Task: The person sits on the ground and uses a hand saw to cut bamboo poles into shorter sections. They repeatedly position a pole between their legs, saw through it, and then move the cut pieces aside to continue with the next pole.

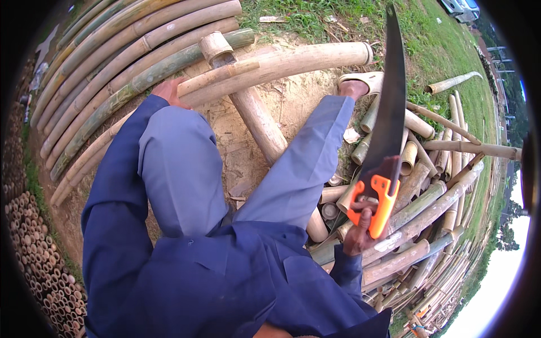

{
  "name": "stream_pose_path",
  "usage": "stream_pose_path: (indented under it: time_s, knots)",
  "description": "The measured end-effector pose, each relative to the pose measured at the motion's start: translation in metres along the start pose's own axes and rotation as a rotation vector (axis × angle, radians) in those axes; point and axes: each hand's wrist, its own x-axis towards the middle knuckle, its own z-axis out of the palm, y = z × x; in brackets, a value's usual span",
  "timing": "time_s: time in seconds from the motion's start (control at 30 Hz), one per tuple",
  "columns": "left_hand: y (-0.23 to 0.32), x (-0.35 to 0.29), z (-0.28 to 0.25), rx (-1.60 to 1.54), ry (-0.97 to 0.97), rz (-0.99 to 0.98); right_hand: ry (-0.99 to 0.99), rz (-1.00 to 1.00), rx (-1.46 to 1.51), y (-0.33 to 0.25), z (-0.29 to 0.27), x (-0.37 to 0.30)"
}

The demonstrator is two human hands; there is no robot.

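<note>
My right hand (360,234) is closed around the orange handle of a handsaw (391,90). The dark blade points away from me, to the right of a thick bamboo pole's cut end. That bamboo pole (304,65) lies across a bamboo support log (256,121), which has an upright stub (216,49) at its far end. Along the pole rests a thinner bamboo strip (220,77). At the left, my left hand (170,92) grips the pole beside the strip's near end; my knee and sleeve partly hide its fingers.
Long bamboo poles (135,50) lie side by side at the far left. Cut bamboo pieces (417,191) are heaped on the right. Stacked bamboo ends (45,259) show at the lower left. Sawdust (304,93) covers the ground near my light clog (369,80); grass (439,50) lies beyond.
</note>
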Motion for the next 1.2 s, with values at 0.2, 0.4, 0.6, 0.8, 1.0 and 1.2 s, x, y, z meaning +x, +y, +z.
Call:
stream_pose_path:
  time_s: [0.2, 0.4, 0.6, 0.8, 1.0, 1.2]
  knots:
    - [0.009, -0.005, -0.001, 0.039, 0.011, -0.085, -0.252, 0.222, 0.281, 0.005, 0.098, 0.021]
    - [0.011, 0.001, -0.005, 0.095, 0.065, -0.070, -0.348, -0.070, 0.116, 0.016, 0.150, 0.024]
    - [0.010, 0.003, -0.005, 0.090, 0.025, -0.079, -0.384, -0.134, 0.075, 0.030, 0.161, 0.020]
    - [0.011, 0.002, -0.007, 0.085, 0.052, -0.082, -0.542, -0.020, 0.008, 0.029, 0.154, 0.028]
    - [0.011, 0.001, -0.005, 0.104, 0.033, -0.077, -0.514, -0.171, 0.028, 0.003, 0.127, 0.016]
    - [0.015, -0.001, -0.009, 0.035, 0.053, -0.099, -0.576, -0.019, -0.019, 0.022, 0.158, 0.039]
